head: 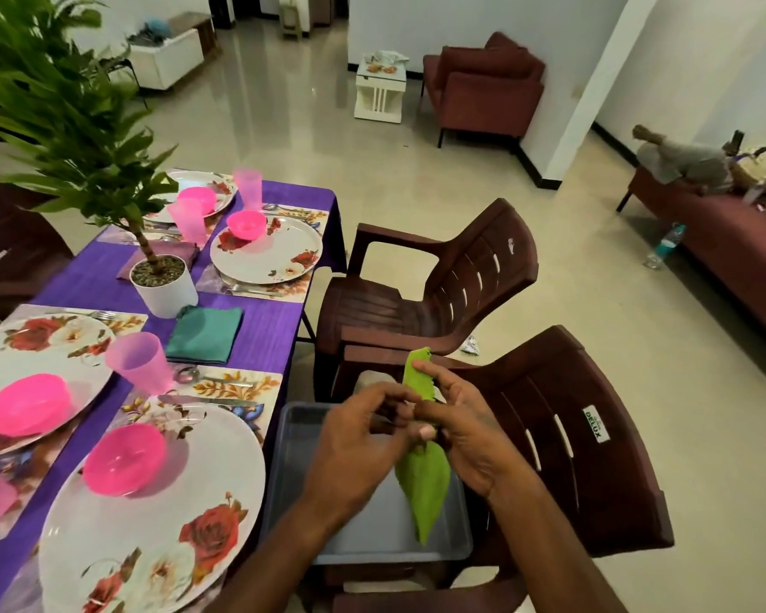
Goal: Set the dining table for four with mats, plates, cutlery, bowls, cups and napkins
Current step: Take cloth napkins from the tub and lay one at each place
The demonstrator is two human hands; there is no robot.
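Green napkin (423,480): we pinched it with our left hand (354,449) and right hand (465,431), above the grey tray (293,457) on a brown chair (593,435) beside the table's right edge. Teal napkin (205,334): lay folded near that edge, just beside the white plant pot (167,289)

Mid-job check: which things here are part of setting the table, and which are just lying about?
Part of the job: green napkin held in both hands, left hand and right hand; teal napkin; floral plates; pink bowls; pink cups; grey tray.

Lying about: potted plant, water bottle, armchair.
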